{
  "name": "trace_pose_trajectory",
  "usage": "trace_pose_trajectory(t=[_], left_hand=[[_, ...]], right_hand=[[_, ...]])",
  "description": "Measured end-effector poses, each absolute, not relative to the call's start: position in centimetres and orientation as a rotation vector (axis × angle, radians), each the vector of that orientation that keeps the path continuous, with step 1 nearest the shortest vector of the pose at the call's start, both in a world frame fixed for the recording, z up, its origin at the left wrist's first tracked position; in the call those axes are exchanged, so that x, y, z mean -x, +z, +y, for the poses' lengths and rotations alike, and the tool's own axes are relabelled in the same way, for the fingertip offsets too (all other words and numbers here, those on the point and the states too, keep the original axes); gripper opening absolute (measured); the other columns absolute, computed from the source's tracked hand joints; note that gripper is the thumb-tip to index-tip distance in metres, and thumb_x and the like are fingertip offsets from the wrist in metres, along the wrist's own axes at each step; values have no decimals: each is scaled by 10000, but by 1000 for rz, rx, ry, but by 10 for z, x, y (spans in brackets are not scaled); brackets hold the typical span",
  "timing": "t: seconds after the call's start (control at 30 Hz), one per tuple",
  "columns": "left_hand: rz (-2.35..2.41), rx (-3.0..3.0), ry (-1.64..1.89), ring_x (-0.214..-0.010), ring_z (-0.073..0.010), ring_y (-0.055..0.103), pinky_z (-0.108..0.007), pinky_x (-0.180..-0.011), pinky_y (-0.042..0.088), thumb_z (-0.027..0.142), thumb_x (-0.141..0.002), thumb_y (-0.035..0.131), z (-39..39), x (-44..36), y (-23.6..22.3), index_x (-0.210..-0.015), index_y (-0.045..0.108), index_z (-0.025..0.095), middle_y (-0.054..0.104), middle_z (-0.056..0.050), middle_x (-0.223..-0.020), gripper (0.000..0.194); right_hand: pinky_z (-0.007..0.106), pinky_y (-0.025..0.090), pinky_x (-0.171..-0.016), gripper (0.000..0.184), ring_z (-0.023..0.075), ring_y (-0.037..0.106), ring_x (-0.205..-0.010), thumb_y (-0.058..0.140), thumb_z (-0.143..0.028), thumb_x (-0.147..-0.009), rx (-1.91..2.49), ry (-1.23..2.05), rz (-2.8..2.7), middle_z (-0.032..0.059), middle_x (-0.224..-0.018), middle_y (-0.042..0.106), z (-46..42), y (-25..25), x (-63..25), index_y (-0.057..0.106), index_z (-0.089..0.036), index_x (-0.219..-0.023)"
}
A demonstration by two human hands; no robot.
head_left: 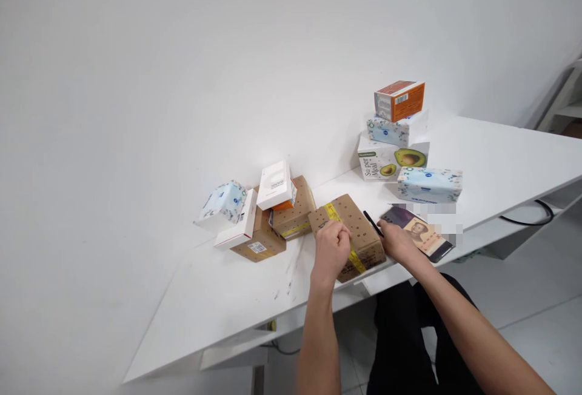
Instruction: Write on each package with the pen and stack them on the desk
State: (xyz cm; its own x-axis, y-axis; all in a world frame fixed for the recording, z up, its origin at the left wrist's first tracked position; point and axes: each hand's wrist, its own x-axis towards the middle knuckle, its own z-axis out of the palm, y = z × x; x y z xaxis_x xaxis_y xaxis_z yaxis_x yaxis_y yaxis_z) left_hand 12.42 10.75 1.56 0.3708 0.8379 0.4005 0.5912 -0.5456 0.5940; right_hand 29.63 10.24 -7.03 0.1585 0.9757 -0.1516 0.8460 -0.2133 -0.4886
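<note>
A brown cardboard box (361,222) with dark dots and a yellow tape strip lies near the table's front edge. My left hand (333,248) rests on its top, fingers curled into a fist; what is inside them, if anything, is hidden. Just right of the box, my right hand (400,242) is closed around a slim black pen-like tool (370,220), whose tip points up and left beside the box. Under and beyond that hand is a flat dark item with a printed portrait (436,246), partly blurred out.
To the left stand more cardboard boxes (266,234), with a white box (275,186) and a tissue pack (222,204) on top. An avocado-printed box (393,159) carries another tissue pack (388,131) and an orange box (402,101). One tissue pack (430,185) stands in front. The white table (227,304) meets a wall behind.
</note>
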Motion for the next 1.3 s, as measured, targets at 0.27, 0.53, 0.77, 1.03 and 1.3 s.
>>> trace_pose_trajectory(t=[0.27, 0.53, 0.77, 1.03, 1.3], left_hand=[[1235, -2267, 995, -633, -118, 532, -237, -638, 375, 24, -740, 388, 108, -123, 15, -586, 542, 189, 560, 11, -630, 274], [1237, -2252, 1001, -627, -117, 530, -240, -637, 375, 27, -732, 394, 108, -125, 15, -576, 543, 189, 557, 13, -621, 270], [1240, -2254, 998, -622, -116, 528, -237, -632, 374, 26, -727, 388, 107, -124, 16, -571, 537, 191, 556, 15, -617, 271], [1250, -2250, 988, -615, -121, 520, -244, -629, 370, 37, -722, 388, 107, -126, 15, -569, 534, 191, 554, 14, -609, 261], [1246, -2242, 987, -657, -128, 526, -256, -665, 380, 53, -745, 374, 105, -126, 19, -601, 532, 191, 560, 8, -649, 255]], right_hand=[[451, 417, -783, 438, 364, 478, -1074, 497, -457, -850, 2333, 38, -1501, 200, -1195, 523, 66, -89, -334, 566, -176, -1178], [540, 343, -870, 516, 345, 393, -1180, 422, -533, -867, 2382, -45, -1499, 153, -1334, 473, 61, -107, -339, 477, -212, -1268], [494, 370, -837, 495, 354, 464, -1089, 447, -472, -858, 2362, -83, -1488, 172, -1263, 544, 55, -102, -331, 547, -162, -1230], [458, 456, -804, 597, 332, 571, -1007, 532, -575, -748, 1979, 541, -1131, 113, -1066, 668, 29, -88, -352, 576, -216, -1223], [400, 556, -722, 506, 277, 665, -940, 399, -535, -851, 942, 1393, -417, 125, -1127, 678, 15, -8, -321, 576, -195, -1181]])
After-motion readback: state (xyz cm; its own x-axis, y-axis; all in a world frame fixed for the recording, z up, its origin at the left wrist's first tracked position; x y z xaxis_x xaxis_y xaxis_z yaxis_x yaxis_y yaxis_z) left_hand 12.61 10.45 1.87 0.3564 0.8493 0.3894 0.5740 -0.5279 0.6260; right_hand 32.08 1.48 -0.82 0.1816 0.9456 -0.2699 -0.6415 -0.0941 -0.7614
